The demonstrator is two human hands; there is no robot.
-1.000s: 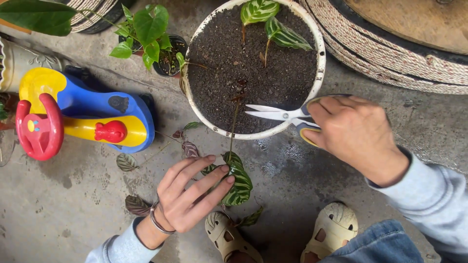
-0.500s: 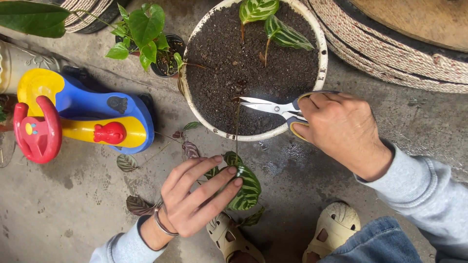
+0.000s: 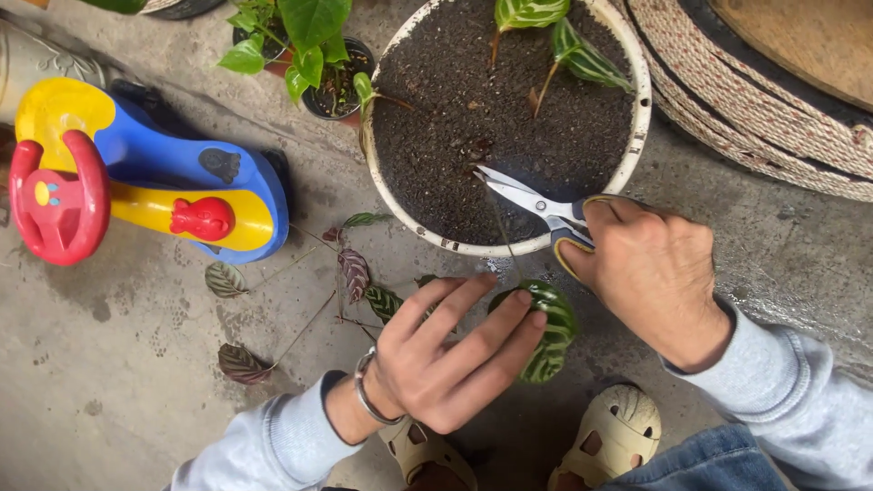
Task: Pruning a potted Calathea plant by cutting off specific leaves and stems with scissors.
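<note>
My right hand grips a pair of scissors whose open blades reach over the dark soil of a large white pot, near the base of a thin stem. My left hand holds a striped green leaf on that stem, just below the pot's rim. Two more striped leaves stand in the soil at the pot's far side. A bracelet sits on my left wrist.
Cut leaves with stems lie on the concrete floor left of my hand. A blue, yellow and red toy ride-on car stands at left. A small potted green plant sits behind it. A rope-wrapped tyre is at right. My sandalled feet are below.
The scissors moved left across the soil toward the stem. My left hand stayed on the striped leaf, shifting slightly.
</note>
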